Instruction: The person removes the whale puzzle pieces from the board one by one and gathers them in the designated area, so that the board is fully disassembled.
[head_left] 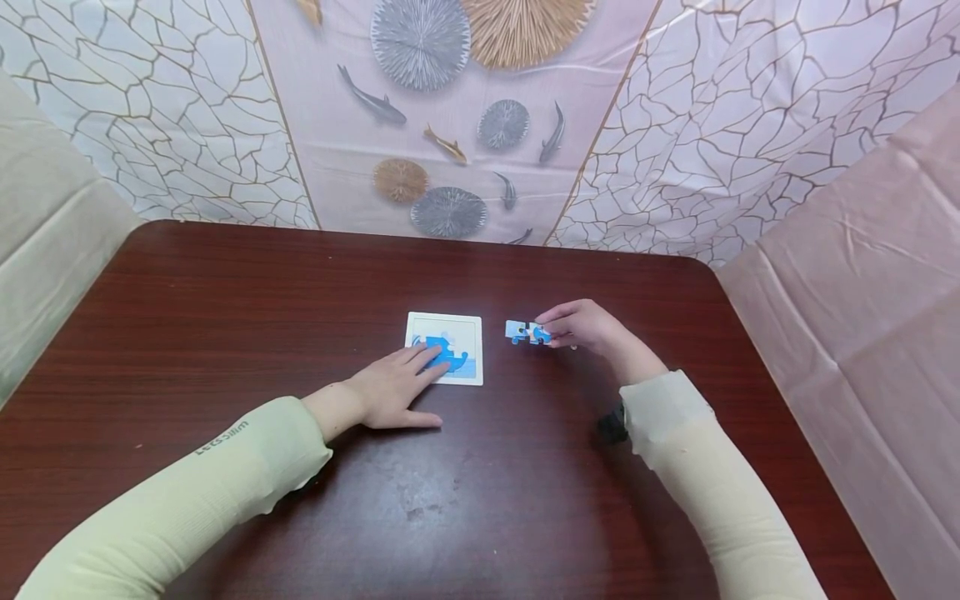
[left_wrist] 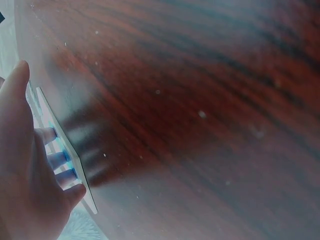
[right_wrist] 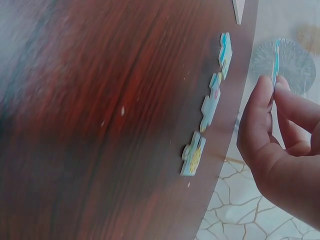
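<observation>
My left hand (head_left: 393,387) lies with extended fingers on a square puzzle board (head_left: 479,354), its fingertips over the blue shape in the picture. In the left wrist view those fingers (left_wrist: 59,159) reach across the board's white edge. To the right of the board, my right hand (head_left: 588,325) pinches a thin puzzle piece (right_wrist: 275,60) between thumb and fingertips, raised off the tabletop and seen edge-on. Close by it on the table are a blue-topped piece (right_wrist: 226,55), a pale piece (right_wrist: 211,102) and one with a yellow pattern (right_wrist: 193,157).
Both hands work over a dark reddish-brown wooden table (head_left: 262,292). Patterned cloth (head_left: 465,150) hangs along its back edge, and a plain pale cloth (head_left: 847,292) runs down the right side.
</observation>
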